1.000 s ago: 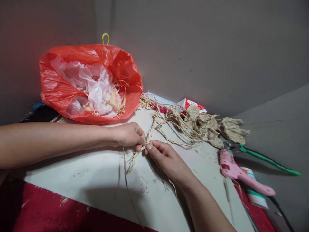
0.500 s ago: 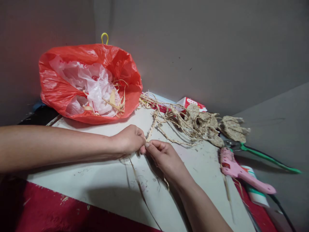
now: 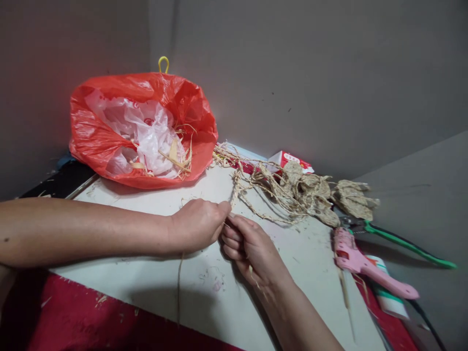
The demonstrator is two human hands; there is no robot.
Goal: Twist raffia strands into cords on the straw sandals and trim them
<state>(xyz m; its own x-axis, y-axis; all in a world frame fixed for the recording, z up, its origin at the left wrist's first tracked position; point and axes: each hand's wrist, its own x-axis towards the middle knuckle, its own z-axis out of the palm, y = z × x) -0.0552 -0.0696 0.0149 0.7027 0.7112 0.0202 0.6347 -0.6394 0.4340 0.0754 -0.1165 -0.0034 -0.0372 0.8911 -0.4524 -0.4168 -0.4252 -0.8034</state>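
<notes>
My left hand (image 3: 199, 225) is closed, pinching the end of a braided straw cord (image 3: 236, 187) that runs back towards a tangle of the same cords (image 3: 272, 187). Fingertip to fingertip with it, my right hand (image 3: 252, 251) has its fingers curled and thumb pressed down on strands of the same cord. The exact grip between the fingertips is partly hidden. From under the left hand one thin loose strand (image 3: 179, 287) hangs over the white board. A short bit of fibre (image 3: 252, 273) shows against the right palm.
A red plastic bag (image 3: 91, 131) holding white plastic and straw scraps stands at the back left. Woven straw pieces (image 3: 354, 199) lie at the right, near green-handled pliers (image 3: 409, 243), a pink glue gun (image 3: 369, 265) and a white-green tube (image 3: 393, 304). Grey walls rise behind the white board (image 3: 146, 278).
My left hand has turned over into a tighter fist and shifted slightly right. The right hand's fingers have curled in more. The loose strand now hangs farther left. The camera view has shifted slightly.
</notes>
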